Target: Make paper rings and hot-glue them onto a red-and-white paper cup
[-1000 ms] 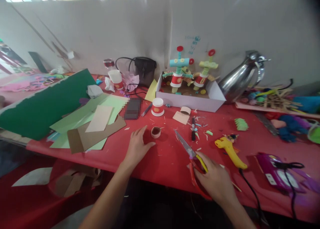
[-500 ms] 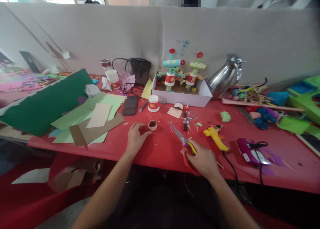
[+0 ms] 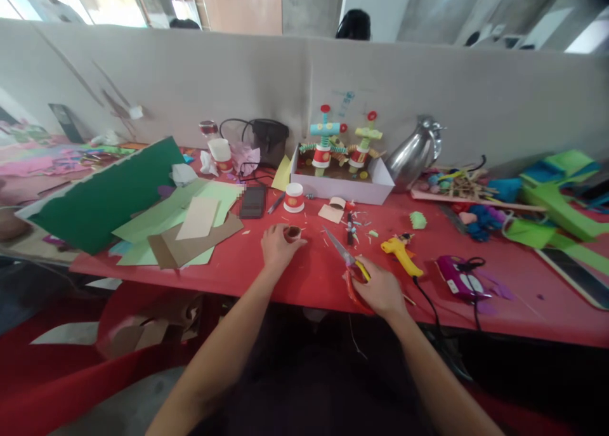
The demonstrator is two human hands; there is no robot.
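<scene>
Curving around a hollow tube [image 3: 294,231], the left hand [image 3: 276,249] neighbours pointed metal scissors [image 3: 340,246].

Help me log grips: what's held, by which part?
Right hand holds metal scissors by their red and yellow handles; left hand at small round brownish ring, grip unclear.

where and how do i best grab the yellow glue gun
Probably by the handle, coming from the near side: the yellow glue gun lies flat on the table, its slim handle slanting toward the near edge, the wider head farther off and black cord leaving the handle's end.
</scene>
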